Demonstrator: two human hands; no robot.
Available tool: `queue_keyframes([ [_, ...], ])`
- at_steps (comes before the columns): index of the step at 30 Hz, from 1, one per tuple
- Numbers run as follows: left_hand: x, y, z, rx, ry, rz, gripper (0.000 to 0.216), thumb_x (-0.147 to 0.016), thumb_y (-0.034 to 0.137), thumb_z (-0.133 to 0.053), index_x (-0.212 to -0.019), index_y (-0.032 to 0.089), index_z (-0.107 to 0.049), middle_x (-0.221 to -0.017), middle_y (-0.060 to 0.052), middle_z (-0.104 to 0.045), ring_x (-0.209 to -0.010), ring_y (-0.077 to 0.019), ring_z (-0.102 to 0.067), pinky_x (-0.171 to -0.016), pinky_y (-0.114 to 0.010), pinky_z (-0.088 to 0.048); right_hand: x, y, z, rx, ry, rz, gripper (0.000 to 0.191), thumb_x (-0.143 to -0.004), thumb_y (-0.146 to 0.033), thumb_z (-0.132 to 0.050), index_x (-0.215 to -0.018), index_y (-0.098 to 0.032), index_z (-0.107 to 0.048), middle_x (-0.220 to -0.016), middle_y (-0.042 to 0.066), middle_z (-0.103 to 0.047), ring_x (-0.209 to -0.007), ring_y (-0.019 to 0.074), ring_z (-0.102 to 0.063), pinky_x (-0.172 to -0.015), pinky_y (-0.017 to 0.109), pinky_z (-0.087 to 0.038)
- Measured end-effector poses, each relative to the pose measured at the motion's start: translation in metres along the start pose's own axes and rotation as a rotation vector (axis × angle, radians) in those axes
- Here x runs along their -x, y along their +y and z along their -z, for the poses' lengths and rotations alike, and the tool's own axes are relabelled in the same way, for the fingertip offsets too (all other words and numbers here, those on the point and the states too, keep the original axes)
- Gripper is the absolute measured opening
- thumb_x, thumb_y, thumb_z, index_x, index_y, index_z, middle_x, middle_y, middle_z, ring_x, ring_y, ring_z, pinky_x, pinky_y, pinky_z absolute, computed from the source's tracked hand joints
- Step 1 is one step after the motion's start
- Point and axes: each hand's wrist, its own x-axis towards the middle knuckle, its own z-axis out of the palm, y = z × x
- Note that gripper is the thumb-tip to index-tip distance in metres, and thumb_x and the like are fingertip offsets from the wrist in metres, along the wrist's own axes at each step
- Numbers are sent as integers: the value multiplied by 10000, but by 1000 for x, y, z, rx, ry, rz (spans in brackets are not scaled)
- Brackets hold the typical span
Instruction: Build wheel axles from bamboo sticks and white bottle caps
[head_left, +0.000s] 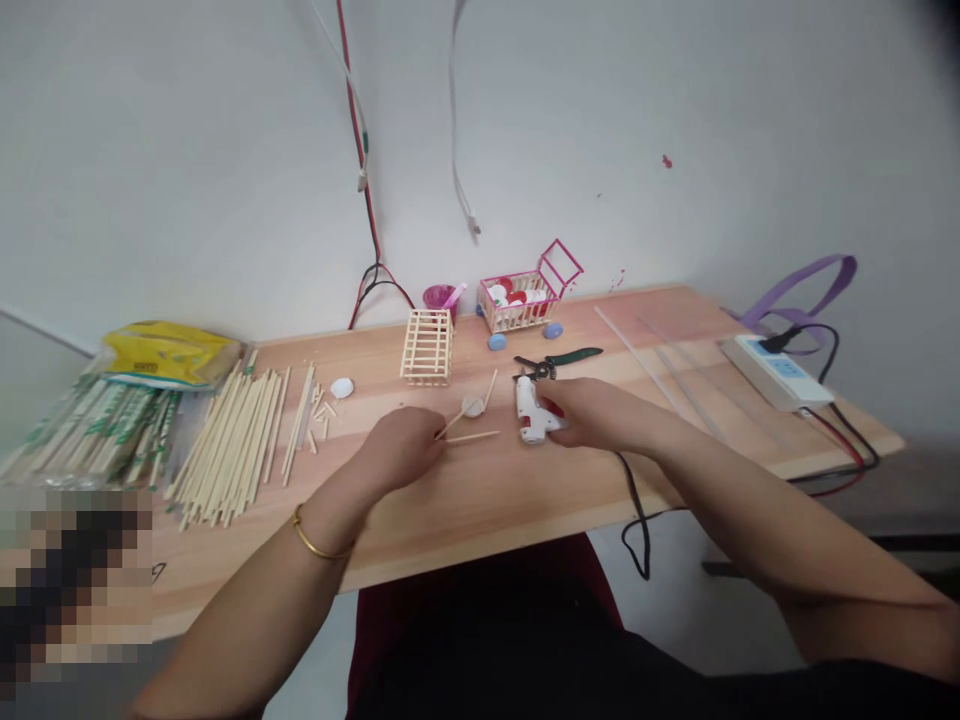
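My left hand (401,447) rests on the wooden table (495,500), fingers pinched on two thin wooden sticks (472,425) that fan out to the right. One stick reaches a small round white cap (473,405). My right hand (581,412) is closed around a white hot glue gun (531,410), its nozzle pointing away from me, just right of the sticks. The gun's black cord (636,520) hangs over the table's front edge.
A small stick-built crate (427,346) stands behind the sticks. Farther back are a pink toy cart (525,295), a pink cup (440,298) and green-handled cutters (559,360). Loose chopsticks (225,440) and wrapped packs (97,425) lie left. A power strip (776,370) sits right.
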Motion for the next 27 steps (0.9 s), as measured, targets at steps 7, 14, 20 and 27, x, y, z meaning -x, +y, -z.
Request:
queue_keyframes([
  [7, -2, -5, 1, 608, 82, 14, 225, -792, 339, -563, -663, 155, -571, -570, 41, -442, -548, -96, -388, -536, -229, -278, 9, 10, 6, 41, 29, 21, 205, -692, -219, -642, -856, -197, -521, -849, 37, -642, -685, 172, -555, -548, 244, -290],
  [14, -12, 10, -23, 1116, 253, -4, 266, -769, 406, -638, -744, 144, -596, -605, 36, -483, -550, -89, -434, -527, -212, -346, -8, -40, 23, -480, 255, 105, 285, -848, -431, -556, -995, -190, -592, -847, 35, -657, -660, 139, -584, -571, 243, -396],
  [20, -10, 1, -22, 872, 504, -81, 207, -839, 345, -590, -783, 162, -667, -628, 5, -570, -622, -116, -514, -621, -243, -410, -45, -53, 2, -714, 338, 336, 242, -922, -322, -457, -814, -167, -607, -694, 9, -623, -661, 123, -591, -631, 232, -442],
  [27, -11, 3, -25, 1093, 664, -87, 254, -890, 356, -534, -1027, 226, -704, -1158, -81, -592, -1100, -199, -551, -955, -355, -429, -44, -45, -14, -526, 279, 384, 203, -912, -306, -503, -911, -163, -647, -711, 18, -663, -653, 129, -602, -635, 237, -419],
])
